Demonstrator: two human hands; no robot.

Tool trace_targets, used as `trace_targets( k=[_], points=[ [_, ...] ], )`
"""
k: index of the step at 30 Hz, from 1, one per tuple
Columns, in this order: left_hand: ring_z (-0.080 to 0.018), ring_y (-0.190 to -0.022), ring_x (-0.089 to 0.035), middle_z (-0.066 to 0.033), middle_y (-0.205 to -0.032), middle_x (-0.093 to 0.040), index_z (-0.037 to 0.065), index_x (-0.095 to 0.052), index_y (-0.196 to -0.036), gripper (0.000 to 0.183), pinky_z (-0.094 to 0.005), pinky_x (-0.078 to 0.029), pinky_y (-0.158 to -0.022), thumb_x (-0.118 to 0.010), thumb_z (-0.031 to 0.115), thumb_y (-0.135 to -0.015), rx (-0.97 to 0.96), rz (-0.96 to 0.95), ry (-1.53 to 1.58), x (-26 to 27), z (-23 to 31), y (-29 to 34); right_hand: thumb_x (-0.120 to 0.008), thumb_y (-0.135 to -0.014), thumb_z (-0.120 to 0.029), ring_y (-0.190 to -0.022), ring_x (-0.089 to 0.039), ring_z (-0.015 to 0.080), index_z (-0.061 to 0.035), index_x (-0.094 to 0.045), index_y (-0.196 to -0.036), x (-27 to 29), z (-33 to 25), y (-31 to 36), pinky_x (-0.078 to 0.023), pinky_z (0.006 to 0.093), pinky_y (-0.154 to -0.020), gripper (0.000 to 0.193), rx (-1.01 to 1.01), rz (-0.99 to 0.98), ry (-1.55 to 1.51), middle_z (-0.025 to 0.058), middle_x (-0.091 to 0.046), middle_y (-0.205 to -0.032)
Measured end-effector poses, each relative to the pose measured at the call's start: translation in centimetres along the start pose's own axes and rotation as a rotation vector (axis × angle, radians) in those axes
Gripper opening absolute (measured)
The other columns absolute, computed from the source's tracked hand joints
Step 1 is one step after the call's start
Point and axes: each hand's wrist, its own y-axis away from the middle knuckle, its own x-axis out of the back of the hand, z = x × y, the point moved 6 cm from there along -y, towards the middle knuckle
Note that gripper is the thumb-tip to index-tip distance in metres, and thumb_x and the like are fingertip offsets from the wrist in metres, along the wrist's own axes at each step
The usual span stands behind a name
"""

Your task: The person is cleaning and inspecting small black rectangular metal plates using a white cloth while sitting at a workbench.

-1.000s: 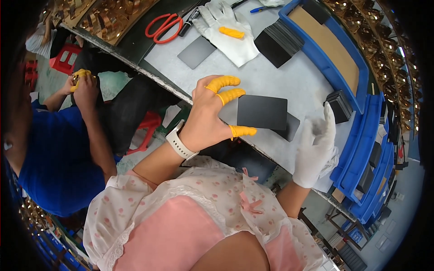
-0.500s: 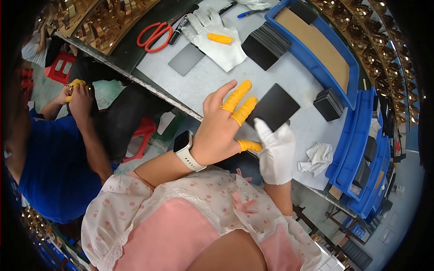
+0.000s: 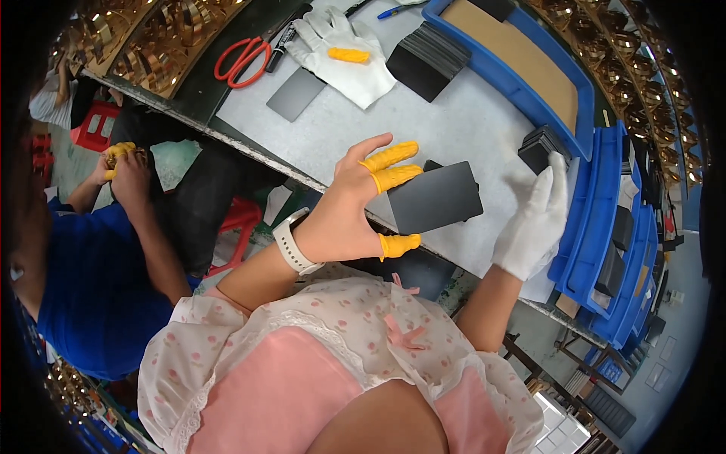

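Observation:
My left hand (image 3: 340, 208), with yellow finger cots on its thumb and two fingers, grips the left side of a thin dark rectangular plate (image 3: 442, 198). A second dark plate (image 3: 478, 215) lies partly hidden under it. My right hand (image 3: 533, 223) wears a white glove; its stretched-out fingers reach the small stack of dark plates (image 3: 535, 154) by the blue trays. Whether the fingertips touch the stack, I cannot tell. A larger stack of dark plates (image 3: 425, 64) and a single grey plate (image 3: 296, 95) rest farther off on the pale tabletop (image 3: 340, 129).
Beyond lie red-handled scissors (image 3: 243, 60), a black marker (image 3: 280, 51), a white glove (image 3: 348, 68) with a yellow finger cot (image 3: 349, 55), and a blue pen (image 3: 397, 10). Blue trays (image 3: 503, 85) line the right side. A person in blue (image 3: 102, 295) sits at left.
My right hand has left the plate and moved right to the small stack, covering the crumpled white cloth. The plate at my left hand has turned and come nearer, with another showing underneath.

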Motion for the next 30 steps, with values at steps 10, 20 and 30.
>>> trace_targets(
  k=[10,20,30],
  points=[
    [-0.0421,-0.153,-0.036,-0.0149,-0.157,-0.054,0.009,-0.067,-0.139,0.08,-0.0531,-0.027,-0.123,-0.095,0.026,-0.066,0.009,-0.078,-0.036,0.0,0.0,0.6,-0.074,-0.102,-0.021,-0.07,-0.059,0.0041,-0.0029,-0.062,-0.145,-0.9,1.0,-0.2,-0.047,0.0203,-0.058,0.049,-0.071,-0.161,0.073,-0.001,-0.067,-0.089],
    [-0.0398,-0.15,-0.038,-0.0122,-0.155,-0.055,0.011,-0.069,-0.138,0.081,-0.0524,-0.03,-0.123,-0.099,0.033,-0.066,0.048,0.032,-0.164,0.6,-1.0,0.3,-0.065,-0.108,-0.013,-0.096,-0.061,0.0028,-0.0008,-0.065,-0.139,-5.5,-0.7,3.9,-0.049,0.0192,-0.08,0.033,-0.093,-0.426,-0.088,0.0027,-0.071,-0.127],
    [-0.0396,-0.147,-0.042,-0.0099,-0.152,-0.058,0.011,-0.071,-0.134,0.077,-0.0528,-0.034,-0.121,-0.1,0.033,-0.065,-0.013,0.079,-0.139,1.5,-1.0,0.3,-0.069,-0.107,-0.021,-0.082,-0.063,0.0079,0.0021,-0.057,-0.148,-3.6,0.2,2.7,-0.052,0.0232,-0.073,0.049,-0.205,-0.298,-0.003,0.0041,-0.07,-0.109]
  ],
)
